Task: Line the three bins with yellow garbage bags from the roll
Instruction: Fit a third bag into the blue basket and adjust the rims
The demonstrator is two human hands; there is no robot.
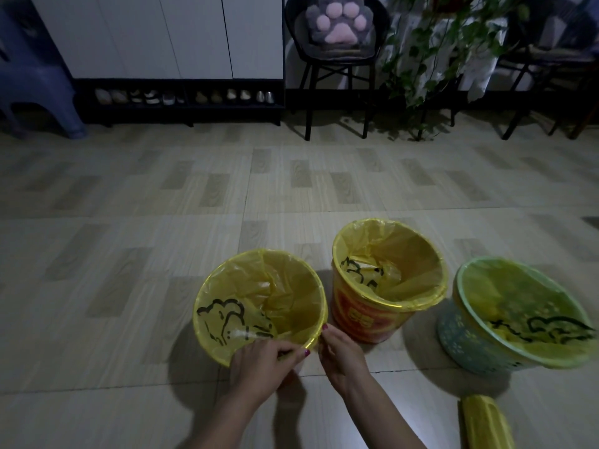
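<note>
Three bins stand on the floor, each lined with a yellow bag bearing black print. At the near rim of the left bin [207, 299], my left hand [262, 364] pinches the bag's edge. My right hand [340, 354] holds the bag's folded edge beside it, at the right of that rim. The red middle bin [363, 315] and the tilted green bin [460, 335] on the right carry their bags folded over the rims. The yellow roll of bags [486, 422] lies on the floor at the lower right.
Tiled floor [129, 222] stretches ahead. A shoe rack [181, 98] under white cupboards, a black chair [337, 43] with a paw cushion, a trailing plant [431, 59] and a blue stool [35, 76] line the far wall.
</note>
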